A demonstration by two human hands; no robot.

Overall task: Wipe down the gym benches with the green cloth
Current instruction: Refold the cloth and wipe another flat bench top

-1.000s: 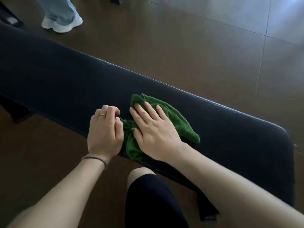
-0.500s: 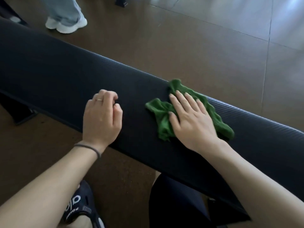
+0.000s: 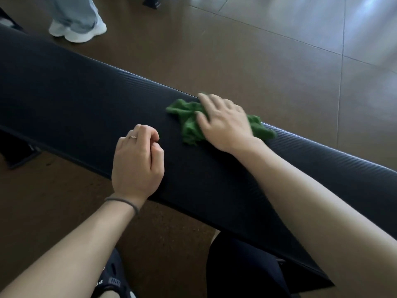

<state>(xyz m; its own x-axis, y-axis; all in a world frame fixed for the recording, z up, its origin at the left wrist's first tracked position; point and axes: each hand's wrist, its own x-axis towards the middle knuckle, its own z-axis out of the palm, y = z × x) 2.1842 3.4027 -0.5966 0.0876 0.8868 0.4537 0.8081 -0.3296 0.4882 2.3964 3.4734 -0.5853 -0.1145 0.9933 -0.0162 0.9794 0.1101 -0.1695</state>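
A long black padded gym bench (image 3: 75, 100) runs from upper left to lower right. A crumpled green cloth (image 3: 189, 123) lies on its top near the far edge. My right hand (image 3: 223, 123) presses flat on the cloth with straight fingers and covers its middle. My left hand (image 3: 137, 160) rests on the bench near the front edge, a short way left of the cloth, with its fingers curled under and holding nothing.
Brown tiled floor (image 3: 247, 54) surrounds the bench. Another person's white shoes (image 3: 77, 32) and jeans stand beyond the bench at the upper left. A dark bench foot (image 3: 17, 155) sits on the floor at the left. My knee (image 3: 242, 267) and shoe (image 3: 113, 282) are below the bench.
My right hand slid the cloth away from my left hand, toward the far edge of the bench. My left hand stayed curled on the near side.
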